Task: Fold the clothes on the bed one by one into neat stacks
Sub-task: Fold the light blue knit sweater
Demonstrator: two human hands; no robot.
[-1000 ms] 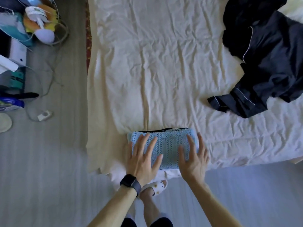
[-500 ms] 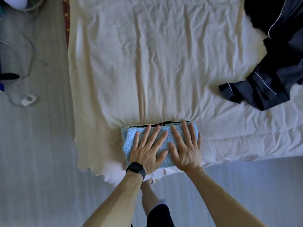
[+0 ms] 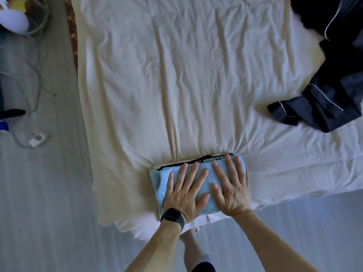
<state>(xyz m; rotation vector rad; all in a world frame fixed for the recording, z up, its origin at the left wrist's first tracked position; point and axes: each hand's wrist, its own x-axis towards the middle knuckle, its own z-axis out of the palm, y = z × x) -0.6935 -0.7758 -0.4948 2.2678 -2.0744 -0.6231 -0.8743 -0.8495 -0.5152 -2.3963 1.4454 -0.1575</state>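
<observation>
The folded blue knit lay on top of a small stack at the near edge of the bed, with a dark layer and a white one showing under its far side. Both hands lay flat on it, fingers straight and spread. The left hand, with a watch at the wrist, covered the left half, and the right hand the right half, thumbs close together in the middle. Neither gripped or pinched anything.

The step looked like pressing a finished fold flat. To do it well, the palms should bear down evenly and smooth outward from the middle to the left and right ends, without dragging the top layer off those beneath. The knit looked soft and stretchy, so a sideways rub could skew it; straight pressure seemed safer. Any pull toward the near edge risked tipping the stack off. Loose dark clothes lay far right on the bed, well apart, unfolded and probably next.
</observation>
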